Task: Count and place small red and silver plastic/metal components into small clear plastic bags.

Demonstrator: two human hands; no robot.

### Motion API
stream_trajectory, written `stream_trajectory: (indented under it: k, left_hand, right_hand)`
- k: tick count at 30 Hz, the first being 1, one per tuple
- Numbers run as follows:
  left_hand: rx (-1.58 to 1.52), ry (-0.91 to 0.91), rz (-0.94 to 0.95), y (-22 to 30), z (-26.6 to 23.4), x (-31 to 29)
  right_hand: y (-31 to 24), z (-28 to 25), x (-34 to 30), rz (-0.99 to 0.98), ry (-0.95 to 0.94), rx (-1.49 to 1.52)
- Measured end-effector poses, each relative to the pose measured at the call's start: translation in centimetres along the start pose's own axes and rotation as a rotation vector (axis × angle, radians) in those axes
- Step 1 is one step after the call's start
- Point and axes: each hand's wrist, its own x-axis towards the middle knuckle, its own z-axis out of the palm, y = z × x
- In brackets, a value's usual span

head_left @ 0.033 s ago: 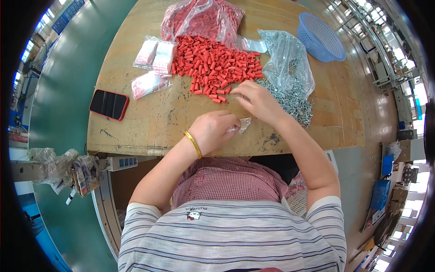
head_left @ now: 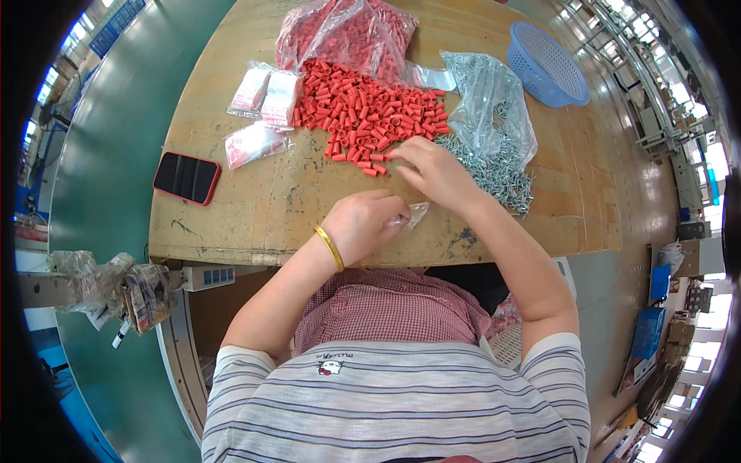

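My left hand (head_left: 363, 222) is closed around a small clear plastic bag (head_left: 419, 211) near the front edge of the table. Part of the bag sticks out past the fingertips; whatever is inside it is hidden. To the right and a little farther off, my right hand (head_left: 438, 176) has its thumb apart from its bent fingers. Its fingertips are at the near edge of a heap of red plastic tube-shaped caps (head_left: 363, 116), and I see nothing held between them. Small silver screws (head_left: 502, 176) lie loose just right of that hand, spilling from a clear bag (head_left: 482, 89).
A large clear bag of red caps (head_left: 343, 35) lies behind the heap. Packs of flat plastic bags (head_left: 258, 143) sit to its left, with a red-edged phone (head_left: 186, 178) nearer. A blue plastic basket (head_left: 546, 65) stands at the back right of the wooden table (head_left: 262, 208).
My right hand has shifted very slightly left at the edge of the red caps. The left hand stays in place with the bag.
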Motion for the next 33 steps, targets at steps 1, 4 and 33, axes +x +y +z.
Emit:
stream_trajectory:
  k: [1, 4, 33]
  left_hand:
    - [-0.01, 0.004, -0.008, 0.1, -0.1, -0.2]
    - [0.025, -0.055, -0.073, 0.2, -0.6, -0.4]
    - [0.075, 0.052, -0.062, -1.4, -1.3, 0.4]
  right_hand:
    - [0.1, 0.8, 0.6, -0.051, -0.009, -0.075]
    - [0.2, 1.3, 1.9, -0.247, -0.12, -0.394]
    - [-1.8, -2.7, 0.7, 0.248, -0.065, 0.258]
